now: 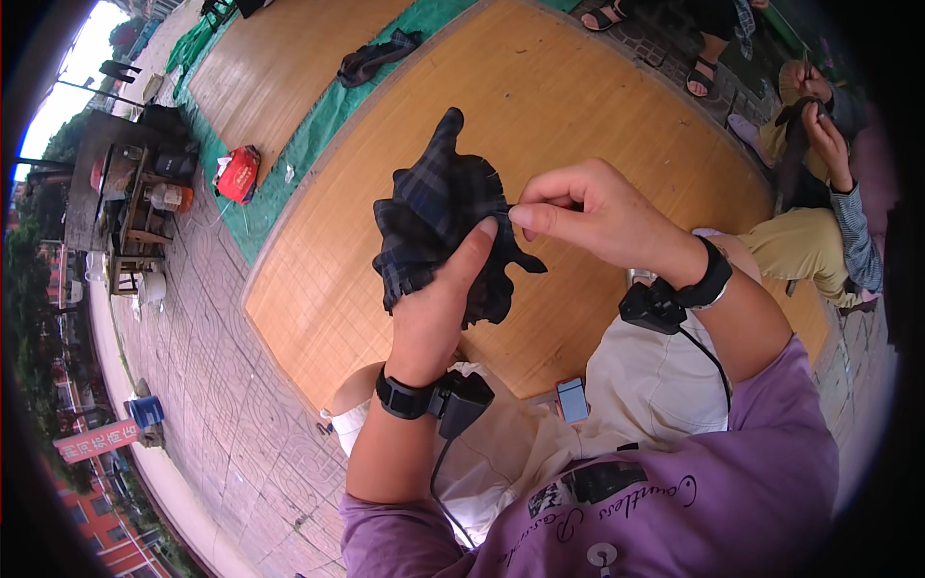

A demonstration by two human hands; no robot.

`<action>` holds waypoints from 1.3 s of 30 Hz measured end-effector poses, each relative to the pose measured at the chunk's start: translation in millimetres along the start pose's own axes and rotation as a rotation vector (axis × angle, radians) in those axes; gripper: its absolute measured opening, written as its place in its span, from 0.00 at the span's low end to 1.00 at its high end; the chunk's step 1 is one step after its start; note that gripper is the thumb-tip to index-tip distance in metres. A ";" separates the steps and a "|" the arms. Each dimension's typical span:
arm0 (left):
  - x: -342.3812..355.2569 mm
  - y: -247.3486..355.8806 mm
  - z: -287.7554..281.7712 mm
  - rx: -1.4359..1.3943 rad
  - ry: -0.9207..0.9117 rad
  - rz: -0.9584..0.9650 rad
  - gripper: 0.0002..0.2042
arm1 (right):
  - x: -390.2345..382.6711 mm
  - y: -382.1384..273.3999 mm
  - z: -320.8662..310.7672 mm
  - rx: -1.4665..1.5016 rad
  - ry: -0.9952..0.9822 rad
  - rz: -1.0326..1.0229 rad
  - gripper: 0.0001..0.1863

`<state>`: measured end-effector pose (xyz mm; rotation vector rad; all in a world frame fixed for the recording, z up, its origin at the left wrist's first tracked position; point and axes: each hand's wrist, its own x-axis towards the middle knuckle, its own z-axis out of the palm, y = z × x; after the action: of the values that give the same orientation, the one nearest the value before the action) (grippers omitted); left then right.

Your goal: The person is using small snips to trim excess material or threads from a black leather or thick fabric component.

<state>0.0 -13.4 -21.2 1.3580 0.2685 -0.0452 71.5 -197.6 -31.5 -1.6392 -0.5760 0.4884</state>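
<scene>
A bunched dark plaid cloth (pixel 424 207) with frilled, uneven edges is held up above the wooden mat. My left hand (pixel 438 299) grips it from below, its thumb lying along the near right side; the other fingers are hidden behind the fabric. At the cloth's right edge, my right hand (pixel 588 207) is closed in a pinch of thumb and forefinger. A thin dark bit shows between those fingertips and the cloth, too small to tell whether it is thread, a needle or fabric.
Beneath the cloth spreads a tan mat (pixel 617 116). A phone (pixel 571 400) lies by my legs. Farther off are a dark garment (pixel 379 58), a red package (pixel 237 174) on green sheeting (pixel 231 217) and a cluttered table (pixel 130 193). At right, another person's hands (pixel 827 140) hold something dark.
</scene>
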 end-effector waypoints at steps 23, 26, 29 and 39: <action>-0.7 1.4 -1.1 -0.053 -0.002 0.013 0.17 | 0.4 -1.9 -1.3 0.069 -0.002 -0.006 0.17; -0.5 1.3 -1.2 -0.062 0.009 0.032 0.17 | 0.1 -3.7 -1.9 0.066 -0.009 -0.001 0.17; -0.2 1.9 -0.2 -0.080 0.017 0.029 0.18 | -0.7 -2.1 -5.0 0.043 -0.004 0.025 0.18; -0.6 -1.4 -0.7 -0.024 0.073 0.053 0.16 | -1.7 -3.6 -3.8 0.010 -0.059 0.025 0.20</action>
<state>-1.0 -13.1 -22.5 1.3436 0.2932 0.0524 72.2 -201.2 -27.5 -1.6280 -0.5964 0.5592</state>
